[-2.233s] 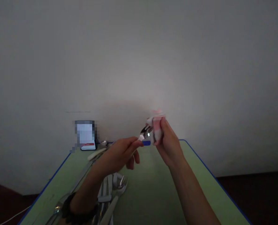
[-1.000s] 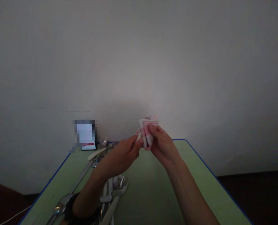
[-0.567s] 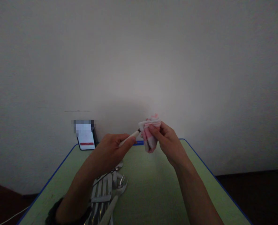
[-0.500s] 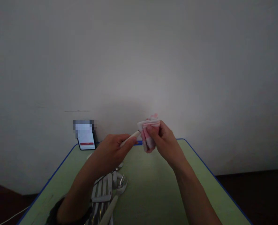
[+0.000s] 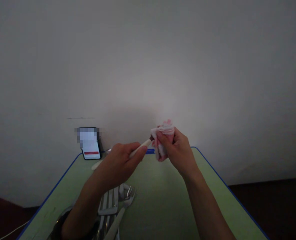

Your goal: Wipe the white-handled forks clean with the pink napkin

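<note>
My left hand [image 5: 124, 161] is closed round the pale handle of a piece of cutlery [image 5: 143, 146], held above the far part of the table. Its metal end goes into a folded pink and white cloth [image 5: 162, 146], which hides whether it is a fork or a spoon. My right hand [image 5: 179, 150] pinches that cloth round the metal end, thumb on the near side. Below my left forearm lie a fork [image 5: 120, 216] with a pale handle and a white cutlery tray [image 5: 109, 210] with metal pieces, partly hidden by the arm.
A phone [image 5: 90, 144] with a lit screen leans against the wall at the table's back left. Another pale-handled utensil [image 5: 97, 164] lies near it, partly behind my left hand. The green table [image 5: 160, 206] has a blue edge and meets the grey wall [image 5: 148, 66].
The cloth and my right hand have shifted slightly right, away from my left hand. A little more of the metal neck shows between handle and cloth.
</note>
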The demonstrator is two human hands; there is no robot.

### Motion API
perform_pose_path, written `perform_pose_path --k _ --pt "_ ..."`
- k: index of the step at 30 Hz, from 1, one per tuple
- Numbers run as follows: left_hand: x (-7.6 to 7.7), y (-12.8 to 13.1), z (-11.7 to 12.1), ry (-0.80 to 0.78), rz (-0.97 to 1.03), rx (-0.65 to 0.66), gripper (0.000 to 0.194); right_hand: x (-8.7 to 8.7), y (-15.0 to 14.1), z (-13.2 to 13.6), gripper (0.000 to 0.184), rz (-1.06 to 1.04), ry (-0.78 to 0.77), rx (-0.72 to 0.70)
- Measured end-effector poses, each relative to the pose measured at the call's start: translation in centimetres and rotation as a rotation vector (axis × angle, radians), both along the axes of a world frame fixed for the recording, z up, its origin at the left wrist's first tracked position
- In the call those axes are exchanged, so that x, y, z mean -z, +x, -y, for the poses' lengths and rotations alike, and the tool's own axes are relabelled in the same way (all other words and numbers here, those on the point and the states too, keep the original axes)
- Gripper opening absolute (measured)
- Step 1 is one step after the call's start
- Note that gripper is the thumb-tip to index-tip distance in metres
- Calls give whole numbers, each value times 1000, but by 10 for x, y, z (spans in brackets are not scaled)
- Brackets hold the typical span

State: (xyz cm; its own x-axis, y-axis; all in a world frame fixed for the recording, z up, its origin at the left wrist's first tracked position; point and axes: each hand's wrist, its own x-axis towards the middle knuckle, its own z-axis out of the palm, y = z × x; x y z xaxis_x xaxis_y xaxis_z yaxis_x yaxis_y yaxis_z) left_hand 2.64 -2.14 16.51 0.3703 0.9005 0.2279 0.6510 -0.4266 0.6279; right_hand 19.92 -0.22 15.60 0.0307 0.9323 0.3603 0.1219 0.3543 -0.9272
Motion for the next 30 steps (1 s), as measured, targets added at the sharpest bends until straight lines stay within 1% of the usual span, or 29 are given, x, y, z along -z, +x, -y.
perform_pose_path --k 3,6,9,11,14,17,20,22,24,28,30 --pt "-3 -3 0 15 -34 -9 47 0 4 1 24 -9 -50 -77" --pt "-6 -6 1 -4 -56 -9 47 1 8 2 23 21 -90 -140" --pt "-6 -6 1 -18 -51 -9 48 1 6 2 24 39 -88 -111" --pt "-3 -3 1 -24 -16 5 48 2 0 2 26 -34 -76 -49" --pt "1 6 2 -35 67 42 44 3 -13 0 34 -257 -51 25" --pt "5 16 3 -33 99 66 41 3 -22 -1 38 -456 -38 20" --pt "6 21 4 -40 115 77 40 3 -24 -2 35 -523 -31 2" --pt "6 20 3 -46 116 75 40 2 -21 -2 36 -483 -44 -7" --pt "5 16 2 -49 116 72 42 1 -16 -2 36 -385 -55 -6" --pt "3 2 -1 -63 48 73 45 1 -4 0 30 -89 -18 -32" --pt "1 -7 -2 -61 -6 45 47 1 -1 1 27 51 -5 -44"
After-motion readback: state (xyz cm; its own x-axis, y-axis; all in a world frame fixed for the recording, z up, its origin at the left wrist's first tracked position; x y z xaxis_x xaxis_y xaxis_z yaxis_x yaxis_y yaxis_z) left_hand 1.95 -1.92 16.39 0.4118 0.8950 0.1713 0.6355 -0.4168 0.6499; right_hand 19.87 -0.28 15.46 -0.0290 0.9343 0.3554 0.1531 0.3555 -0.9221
